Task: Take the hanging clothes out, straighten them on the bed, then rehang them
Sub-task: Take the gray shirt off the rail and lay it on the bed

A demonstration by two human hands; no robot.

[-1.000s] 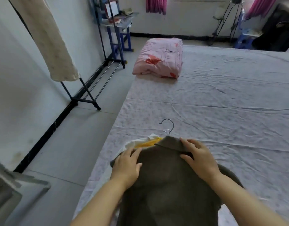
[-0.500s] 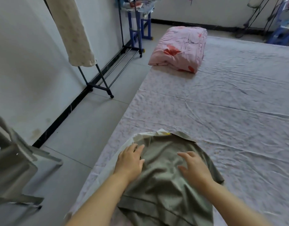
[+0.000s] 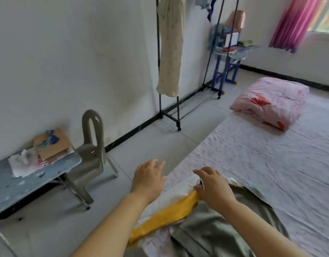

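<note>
1. Step in hand, judging by the layout: straightening on the bed [image 3: 271,164], with nothing yet on its way back to the rack [image 3: 178,114].
2. Green shirt [image 3: 225,229] spread on the near corner of the bed, overlapping a white and yellow garment [image 3: 165,212] lying just beside it toward the bed's edge.
3. Left hand [image 3: 148,179] with fingers spread and relaxed, holding nothing, at the bed's edge by the white cloth. Touching it or just above it: cannot tell.
4. Right hand [image 3: 214,188] set on the white and yellow garment near its top, fingers bent over a fold of white cloth, thumb tucked against the yellow band. A pinch on the fabric, as far as can be made out.
5. Likely aim: freeing or smoothing the garment partly trapped under the green shirt.
6. Next move calling for a gentle pull toward the bed's edge, left hand flattening the cloth, without dragging the green shirt out of shape. Then finding each hanger — hard to make out here — before lifting.
7. For rehanging: a cream garment [image 3: 170,52] hanging on the rack, well apart from the bed across the floor. Chair [image 3: 91,145] and ironing board [image 3: 4,191] off to the left — clear of that path. Pink quilt [image 3: 269,102] folded farther up the bed.
</note>
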